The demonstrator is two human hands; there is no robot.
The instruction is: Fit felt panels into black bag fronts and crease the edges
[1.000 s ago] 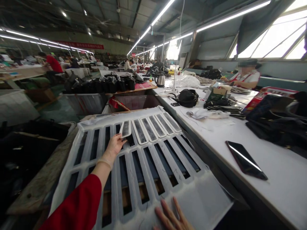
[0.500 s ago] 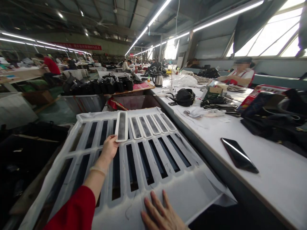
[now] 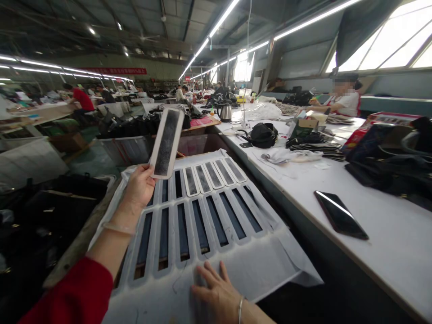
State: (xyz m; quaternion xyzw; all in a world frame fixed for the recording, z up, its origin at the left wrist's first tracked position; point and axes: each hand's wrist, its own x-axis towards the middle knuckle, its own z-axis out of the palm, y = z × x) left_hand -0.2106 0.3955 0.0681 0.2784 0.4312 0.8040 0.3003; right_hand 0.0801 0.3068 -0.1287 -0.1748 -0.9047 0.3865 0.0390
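My left hand pinches the lower left corner of a long strip with a pale rim, rounded corners and a dark speckled middle. The strip is tilted and raised above a white slotted sheet. Two rows of long dark openings run across that sheet. Several similar pale-rimmed strips lie side by side over the right part of its far row. With fingers spread, my right hand rests flat on the near plain part of the sheet and holds nothing.
A white-topped table runs along the right, bearing a phone, a black bag and a metal kettle. A co-worker sits beyond it. Dark goods are piled at the left; a grey bin stands behind.
My left hand has lifted the strip off the far row, up and to the left, closer to me. My right hand stays on the sheet. The view has shifted slightly.
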